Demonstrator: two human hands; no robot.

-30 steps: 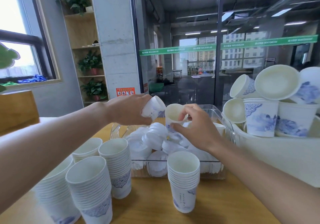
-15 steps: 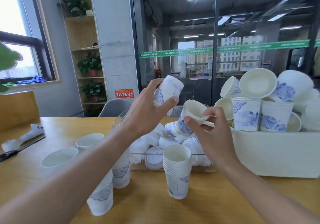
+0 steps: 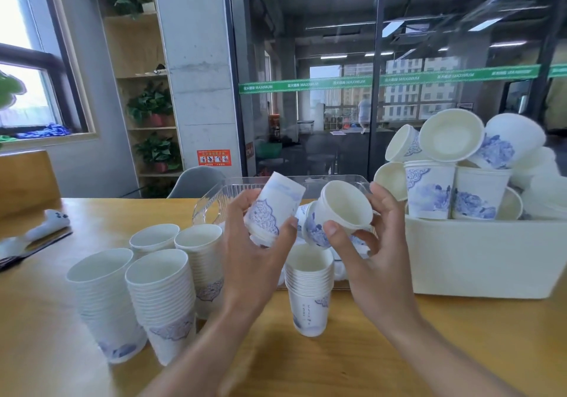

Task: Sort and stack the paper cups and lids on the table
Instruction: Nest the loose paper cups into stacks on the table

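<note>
While the left hand wraps its fingers round a patterned cup held bottom-up, the right hand pinches a second cup by its rim, mouth tilted toward the camera. Both hover above a cup stack at 6 o'clock. More stacks stand at 8 o'clock, the white bin at 3. A green strip on the glass reads "MAXIMUM".

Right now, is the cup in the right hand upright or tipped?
Tipped: the cup in the right hand lies sideways, its empty mouth facing the camera.
</note>
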